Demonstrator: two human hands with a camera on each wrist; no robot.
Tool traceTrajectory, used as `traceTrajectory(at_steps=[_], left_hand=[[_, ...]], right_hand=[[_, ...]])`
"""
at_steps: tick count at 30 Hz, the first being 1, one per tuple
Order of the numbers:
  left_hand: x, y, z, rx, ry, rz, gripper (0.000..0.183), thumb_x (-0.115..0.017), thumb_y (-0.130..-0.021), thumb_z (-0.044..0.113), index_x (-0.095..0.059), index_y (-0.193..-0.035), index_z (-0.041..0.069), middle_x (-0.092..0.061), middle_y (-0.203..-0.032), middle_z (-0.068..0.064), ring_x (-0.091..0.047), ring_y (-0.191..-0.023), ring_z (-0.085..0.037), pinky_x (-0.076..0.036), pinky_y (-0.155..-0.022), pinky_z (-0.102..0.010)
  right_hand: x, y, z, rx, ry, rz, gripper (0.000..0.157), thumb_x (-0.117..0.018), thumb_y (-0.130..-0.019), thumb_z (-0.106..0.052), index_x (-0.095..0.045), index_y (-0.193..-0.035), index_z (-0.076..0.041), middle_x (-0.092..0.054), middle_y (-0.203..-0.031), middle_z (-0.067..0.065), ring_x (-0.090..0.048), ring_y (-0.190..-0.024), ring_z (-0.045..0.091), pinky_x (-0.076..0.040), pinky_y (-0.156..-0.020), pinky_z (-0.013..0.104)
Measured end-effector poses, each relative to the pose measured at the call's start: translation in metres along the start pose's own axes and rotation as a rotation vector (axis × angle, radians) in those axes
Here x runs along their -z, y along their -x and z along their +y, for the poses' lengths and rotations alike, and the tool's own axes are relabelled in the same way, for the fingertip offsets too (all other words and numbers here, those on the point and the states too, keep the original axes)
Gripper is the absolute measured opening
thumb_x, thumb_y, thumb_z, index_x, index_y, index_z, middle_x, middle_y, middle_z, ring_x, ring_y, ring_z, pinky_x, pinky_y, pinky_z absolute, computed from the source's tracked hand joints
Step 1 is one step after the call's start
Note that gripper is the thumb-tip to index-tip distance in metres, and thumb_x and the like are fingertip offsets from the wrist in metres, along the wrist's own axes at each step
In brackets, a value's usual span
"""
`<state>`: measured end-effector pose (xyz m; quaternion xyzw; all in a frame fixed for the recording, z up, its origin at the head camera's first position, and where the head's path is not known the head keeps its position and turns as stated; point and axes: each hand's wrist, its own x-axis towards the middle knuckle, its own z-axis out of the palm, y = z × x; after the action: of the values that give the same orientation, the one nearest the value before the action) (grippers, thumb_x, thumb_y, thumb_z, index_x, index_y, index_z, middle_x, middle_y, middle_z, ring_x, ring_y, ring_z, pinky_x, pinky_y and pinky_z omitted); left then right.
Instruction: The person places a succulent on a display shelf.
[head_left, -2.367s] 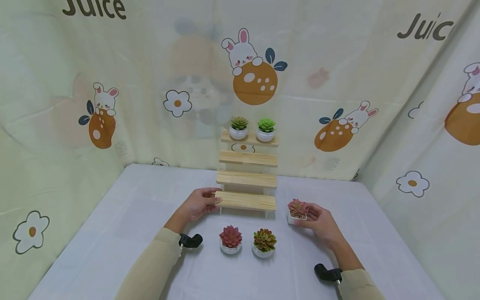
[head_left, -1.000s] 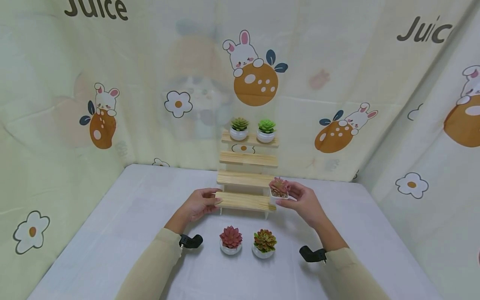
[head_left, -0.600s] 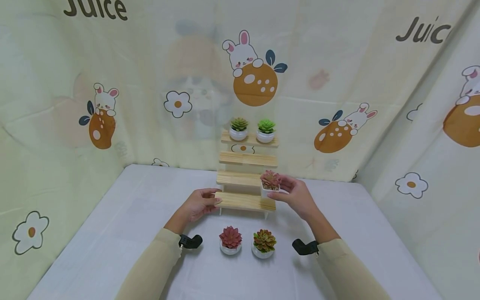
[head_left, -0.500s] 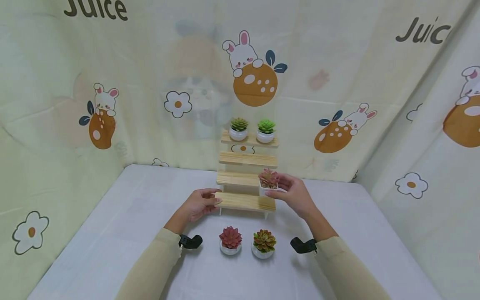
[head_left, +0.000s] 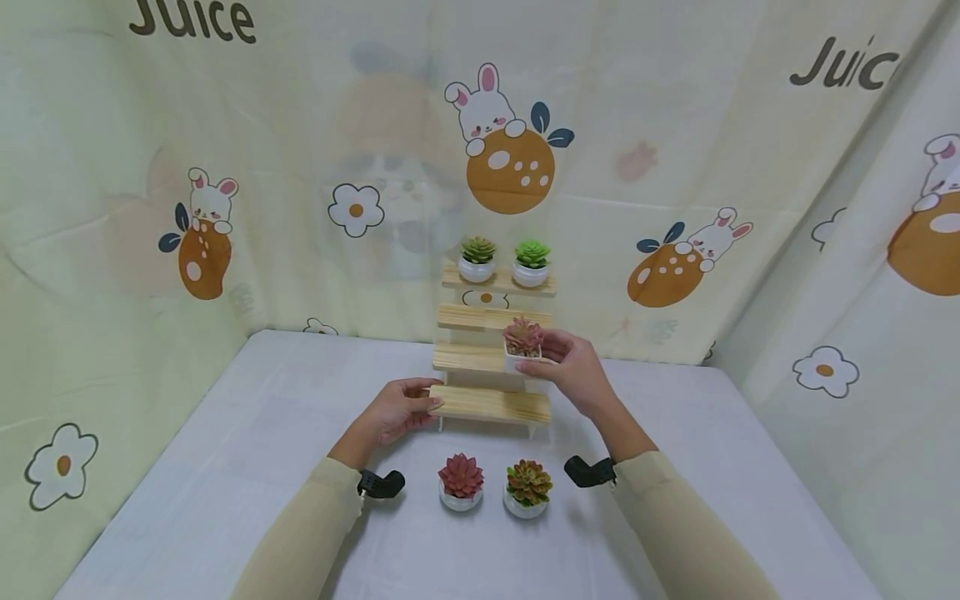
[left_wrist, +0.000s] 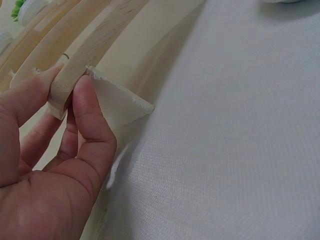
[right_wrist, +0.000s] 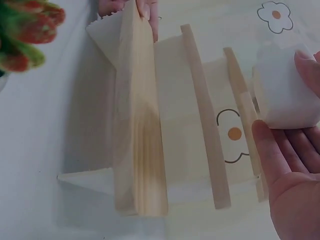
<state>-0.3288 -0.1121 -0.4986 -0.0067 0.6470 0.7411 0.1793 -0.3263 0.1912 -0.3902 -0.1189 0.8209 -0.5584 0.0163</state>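
In the head view, the table (head_left: 225,500) is being lit softly, while faint shadows are being cast beside the left sleeve (head_left: 300,533) at 7 o'clock and the right sleeve (head_left: 686,533) at 5. In the dimmer left-wrist view, the wooden shelf (left_wrist: 102,42) is being bowed near 11 o'clock. In the right-wrist view, the red-green plant (right_wrist: 32,30) is being blurred at 10 o'clock.

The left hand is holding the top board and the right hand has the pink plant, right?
Not quite: the left hand is holding the bottom board, as the head view shows. The right hand does have the pink plant.
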Motion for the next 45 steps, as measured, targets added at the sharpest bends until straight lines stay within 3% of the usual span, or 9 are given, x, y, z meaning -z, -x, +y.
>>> traceTrajectory(at_steps=[4,10,14,25,35,45], left_hand=[[0.000,0.000,0.000,-0.007,-0.002,-0.008,0.050,-0.068,-0.097,0.002,-0.055,-0.145,0.001,-0.061,-0.121,-0.013,-0.067,-0.093,-0.016,-0.061,-0.078,-0.027],[0.000,0.000,0.000,0.000,0.001,-0.002,0.049,-0.068,-0.097,0.002,-0.056,-0.144,0.002,-0.060,-0.121,-0.013,-0.068,-0.094,-0.017,-0.062,-0.079,-0.028],[0.000,0.001,0.000,-0.001,0.004,-0.004,0.049,-0.068,-0.097,0.001,-0.056,-0.144,0.001,-0.060,-0.119,-0.012,-0.067,-0.093,-0.017,-0.062,-0.078,-0.027],[0.000,0.002,0.000,-0.021,0.008,-0.017,0.049,-0.067,-0.096,0.000,-0.055,-0.144,-0.002,-0.064,-0.112,-0.009,-0.068,-0.088,-0.015,-0.061,-0.075,-0.027],[0.000,0.001,-0.002,-0.028,0.008,-0.008,0.048,-0.068,-0.096,0.000,-0.056,-0.143,-0.001,-0.065,-0.107,-0.006,-0.068,-0.084,-0.013,-0.061,-0.072,-0.025],[0.000,0.000,-0.001,-0.012,-0.014,0.009,0.048,-0.070,-0.095,0.002,-0.058,-0.142,0.001,-0.065,-0.113,-0.009,-0.069,-0.086,-0.014,-0.061,-0.074,-0.026]], right_hand=[[-0.004,-0.007,-0.004,0.011,-0.009,0.003,0.075,-0.089,-0.081,-0.031,-0.056,-0.144,-0.006,-0.062,-0.142,0.015,-0.061,-0.132,0.029,-0.052,-0.107,0.042],[-0.013,-0.018,-0.008,0.041,-0.091,-0.009,0.070,-0.088,-0.083,-0.019,-0.056,-0.144,-0.004,-0.063,-0.139,0.018,-0.063,-0.127,0.029,-0.058,-0.094,0.026],[-0.018,-0.024,-0.011,0.056,-0.108,-0.016,0.070,-0.088,-0.083,-0.018,-0.056,-0.144,-0.004,-0.064,-0.139,0.018,-0.064,-0.126,0.029,-0.058,-0.092,0.023],[-0.032,-0.042,-0.021,0.098,-0.144,-0.006,0.066,-0.089,-0.081,-0.016,-0.061,-0.140,-0.005,-0.068,-0.134,0.016,-0.068,-0.117,0.026,-0.059,-0.087,0.024],[-0.040,-0.059,-0.026,0.093,-0.084,0.028,0.066,-0.091,-0.079,-0.028,-0.065,-0.136,-0.009,-0.071,-0.130,0.011,-0.069,-0.114,0.024,-0.059,-0.092,0.031],[-0.046,-0.075,-0.030,0.090,-0.114,0.073,0.057,-0.090,-0.080,-0.020,-0.069,-0.132,-0.008,-0.072,-0.126,0.012,-0.070,-0.110,0.024,-0.060,-0.087,0.028]])
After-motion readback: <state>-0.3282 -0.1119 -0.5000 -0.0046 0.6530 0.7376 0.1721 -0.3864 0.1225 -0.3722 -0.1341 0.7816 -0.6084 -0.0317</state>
